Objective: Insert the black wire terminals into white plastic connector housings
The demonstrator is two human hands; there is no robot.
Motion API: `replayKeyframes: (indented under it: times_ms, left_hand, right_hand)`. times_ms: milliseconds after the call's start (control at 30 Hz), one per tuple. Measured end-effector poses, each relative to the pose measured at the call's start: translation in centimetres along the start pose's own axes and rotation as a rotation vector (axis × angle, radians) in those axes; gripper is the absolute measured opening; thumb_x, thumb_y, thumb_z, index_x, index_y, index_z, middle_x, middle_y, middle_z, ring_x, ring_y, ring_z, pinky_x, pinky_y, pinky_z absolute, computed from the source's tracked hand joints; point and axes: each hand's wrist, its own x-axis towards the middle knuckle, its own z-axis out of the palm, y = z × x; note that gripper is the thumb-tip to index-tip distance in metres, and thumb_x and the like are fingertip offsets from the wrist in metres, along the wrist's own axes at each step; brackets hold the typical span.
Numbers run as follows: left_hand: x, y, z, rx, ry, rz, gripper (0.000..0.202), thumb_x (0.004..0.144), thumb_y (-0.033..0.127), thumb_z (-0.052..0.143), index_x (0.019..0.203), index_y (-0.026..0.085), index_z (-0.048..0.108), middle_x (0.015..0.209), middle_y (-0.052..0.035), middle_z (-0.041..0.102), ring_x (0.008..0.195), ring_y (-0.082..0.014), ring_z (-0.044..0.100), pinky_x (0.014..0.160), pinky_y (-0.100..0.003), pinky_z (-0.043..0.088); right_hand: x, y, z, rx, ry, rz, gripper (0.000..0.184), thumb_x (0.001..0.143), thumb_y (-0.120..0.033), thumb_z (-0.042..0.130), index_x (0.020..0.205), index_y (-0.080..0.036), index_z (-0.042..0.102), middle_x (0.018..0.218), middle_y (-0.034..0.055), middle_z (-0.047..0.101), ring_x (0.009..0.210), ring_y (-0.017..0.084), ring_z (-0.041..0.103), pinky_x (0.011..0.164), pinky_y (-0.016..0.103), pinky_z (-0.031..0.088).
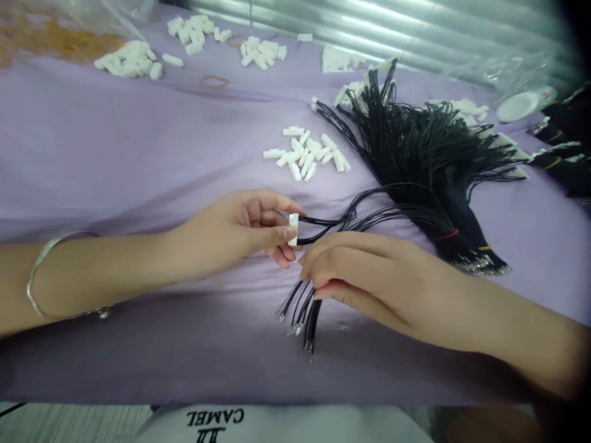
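Between the thumb and fingers of my left hand [258, 224] is a white connector housing [293, 229]. Several black wires [323, 224] run out of its right side. My right hand [369, 271] is closed in a pinch on black wires, just right of and below the connector. Loose wire ends [305, 317] with small shiny metal tips hang below its fingers. The fingertips partly hide which wires are gripped. More black wires pass behind the right hand toward a bundle with a red tie [447, 235].
Loose white connectors [307, 152] lie beyond my hands on the purple cloth [138, 141]. A large heap of black wire harnesses [415, 141] is at right. More white connector piles [129, 59], yellow rubber bands [69, 38] and a white round object [519, 106] sit farther back.
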Motion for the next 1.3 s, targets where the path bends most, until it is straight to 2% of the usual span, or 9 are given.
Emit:
replayKeyframes:
  times_ms: [67,167,233,333,500,667,900,1133,1300]
  left_hand:
    - [-0.1,0.1,0.0,0.016,0.000,-0.006,0.022,0.078,0.013,0.062,0.099,0.014,0.057,0.065,0.0031,0.065,0.057,-0.0097,0.064,0.059,-0.019,0.051]
    - [-0.1,0.2,0.1,0.023,-0.032,0.015,0.011,0.077,0.012,0.063,0.087,0.012,0.060,0.069,0.0006,0.066,0.059,-0.0097,0.063,0.061,-0.019,0.052]
    - [-0.1,0.3,0.1,0.029,-0.038,0.019,0.004,0.078,0.011,0.061,0.082,0.012,0.060,0.067,0.0007,0.065,0.059,-0.0093,0.063,0.061,-0.019,0.052]
    - [-0.1,0.3,0.1,0.027,-0.037,0.017,0.004,0.080,0.011,0.059,0.083,0.012,0.062,0.065,0.0022,0.065,0.059,-0.0084,0.064,0.061,-0.018,0.052]
    - [-0.2,0.2,-0.1,0.039,-0.065,0.031,0.006,0.082,0.012,0.059,0.084,0.012,0.064,0.066,0.0009,0.067,0.059,-0.0075,0.064,0.062,-0.016,0.052]
    - [-0.1,0.1,-0.4,0.020,-0.090,0.040,0.007,0.082,0.012,0.059,0.079,0.013,0.065,0.064,0.0006,0.067,0.058,-0.0079,0.064,0.060,-0.016,0.052]
    - [-0.2,0.3,-0.2,-0.007,-0.061,0.016,0.010,0.081,0.008,0.059,0.078,0.012,0.067,0.062,0.0006,0.067,0.055,-0.0082,0.063,0.058,-0.016,0.052]
    - [-0.2,0.2,-0.2,-0.015,-0.068,0.026,0.005,0.078,0.011,0.063,0.076,0.012,0.068,0.061,-0.0006,0.067,0.055,-0.0084,0.063,0.059,-0.017,0.053]
    - [-0.2,0.3,-0.1,0.005,-0.064,0.027,0.007,0.079,0.012,0.062,0.077,0.012,0.068,0.062,-0.0005,0.067,0.056,-0.0086,0.063,0.060,-0.018,0.053]
  right_hand:
    - [0.1,0.2,0.2,-0.048,0.143,-0.017,0.007,0.088,-0.013,0.048,0.090,-0.017,0.053,0.083,0.0013,0.061,0.074,0.010,0.058,0.067,0.020,0.048]
    - [0.4,0.6,0.5,-0.193,0.318,0.016,0.007,0.086,-0.010,0.048,0.084,-0.017,0.051,0.071,-0.0003,0.054,0.061,0.009,0.049,0.057,0.021,0.043]
    - [0.6,1.0,0.7,-0.271,0.356,0.046,0.008,0.084,-0.010,0.050,0.081,-0.017,0.051,0.068,-0.0005,0.054,0.060,0.010,0.048,0.056,0.022,0.041]
    - [0.7,1.6,1.0,-0.294,0.397,0.098,0.008,0.081,-0.011,0.053,0.077,-0.018,0.052,0.067,-0.0014,0.054,0.057,0.009,0.047,0.054,0.022,0.038]
    - [0.6,1.8,1.0,-0.280,0.410,0.112,0.010,0.077,-0.010,0.057,0.074,-0.018,0.052,0.063,-0.0033,0.053,0.054,0.008,0.047,0.052,0.021,0.037]
    - [0.7,1.8,1.0,-0.315,0.436,0.090,0.009,0.080,-0.010,0.054,0.077,-0.019,0.053,0.066,-0.0023,0.055,0.057,0.009,0.048,0.053,0.022,0.038]
    - [0.5,1.7,1.0,-0.327,0.436,0.100,0.011,0.077,-0.007,0.054,0.076,-0.018,0.054,0.066,-0.0016,0.055,0.057,0.009,0.048,0.052,0.022,0.037]
    - [0.4,1.6,1.3,-0.341,0.440,0.054,0.012,0.077,-0.007,0.053,0.078,-0.019,0.053,0.065,-0.0015,0.054,0.059,0.010,0.048,0.054,0.023,0.039]
    - [0.5,1.4,1.2,-0.252,0.404,0.090,0.011,0.077,-0.008,0.054,0.077,-0.019,0.053,0.065,-0.0026,0.054,0.056,0.009,0.047,0.051,0.021,0.038]
